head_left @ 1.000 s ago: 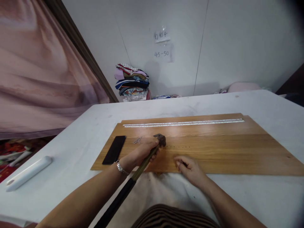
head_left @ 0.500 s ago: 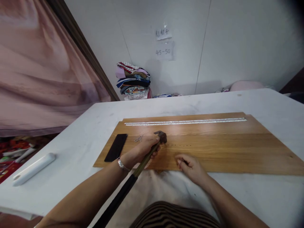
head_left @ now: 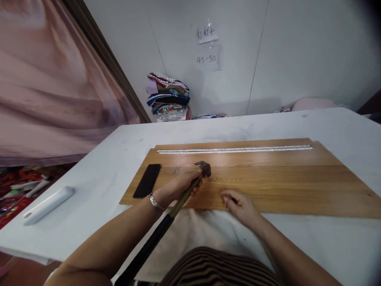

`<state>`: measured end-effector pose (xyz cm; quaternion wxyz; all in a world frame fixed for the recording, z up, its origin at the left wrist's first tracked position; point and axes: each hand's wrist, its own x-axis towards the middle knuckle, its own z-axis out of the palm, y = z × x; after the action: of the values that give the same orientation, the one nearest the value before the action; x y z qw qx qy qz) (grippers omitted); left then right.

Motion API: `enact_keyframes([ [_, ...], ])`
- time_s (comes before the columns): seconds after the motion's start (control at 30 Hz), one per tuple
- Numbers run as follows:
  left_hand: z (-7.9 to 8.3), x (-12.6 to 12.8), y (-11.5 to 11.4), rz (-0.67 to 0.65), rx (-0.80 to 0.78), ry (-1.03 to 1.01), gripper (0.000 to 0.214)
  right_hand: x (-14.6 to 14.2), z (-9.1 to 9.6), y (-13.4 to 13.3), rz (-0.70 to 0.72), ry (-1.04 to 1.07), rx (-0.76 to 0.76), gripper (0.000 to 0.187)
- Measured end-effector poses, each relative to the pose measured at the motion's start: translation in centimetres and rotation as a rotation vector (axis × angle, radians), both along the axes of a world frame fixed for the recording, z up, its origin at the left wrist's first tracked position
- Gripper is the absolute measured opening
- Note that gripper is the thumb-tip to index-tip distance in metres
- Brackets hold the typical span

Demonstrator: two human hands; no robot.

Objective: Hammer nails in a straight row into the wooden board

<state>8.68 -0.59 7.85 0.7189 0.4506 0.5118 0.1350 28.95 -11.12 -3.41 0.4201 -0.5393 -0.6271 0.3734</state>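
My left hand (head_left: pixel 187 183) grips a claw hammer (head_left: pixel 181 202) close under its metal head, with the long black-ended handle slanting down toward my body. The head is over the wooden board (head_left: pixel 285 178), at the left end of a row of small dark dots (head_left: pixel 231 179). My right hand (head_left: pixel 241 207) rests by the board's near edge, its fingers curled in; whatever may be inside them is hidden. A few loose nails (head_left: pixel 175 170) lie on the board to the left of the hammer head.
A black phone (head_left: pixel 147 180) lies on the board's left part. Two pale marked strips (head_left: pixel 235 150) run along its far side. On the white table (head_left: pixel 98 159) sits a white oblong object (head_left: pixel 49 205). Folded clothes (head_left: pixel 168 97) are stacked against the wall.
The view has shifted slightly, so the board and table sit a little higher and further right. Both hands keep nearly the same pose, the left still holding the hammer.
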Motion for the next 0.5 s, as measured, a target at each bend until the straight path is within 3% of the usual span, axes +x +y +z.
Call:
enact_keyframes([
  [0.23, -0.7, 0.0, -0.4, -0.001, 0.003, 0.035, 0.033, -0.1, 0.4, -0.1, -0.003, 0.021, 0.018, 0.024],
  [0.5, 0.5, 0.1, -0.1, 0.002, 0.043, 0.003, 0.032, 0.0, 0.4, -0.1, -0.005, -0.011, 0.004, 0.024],
])
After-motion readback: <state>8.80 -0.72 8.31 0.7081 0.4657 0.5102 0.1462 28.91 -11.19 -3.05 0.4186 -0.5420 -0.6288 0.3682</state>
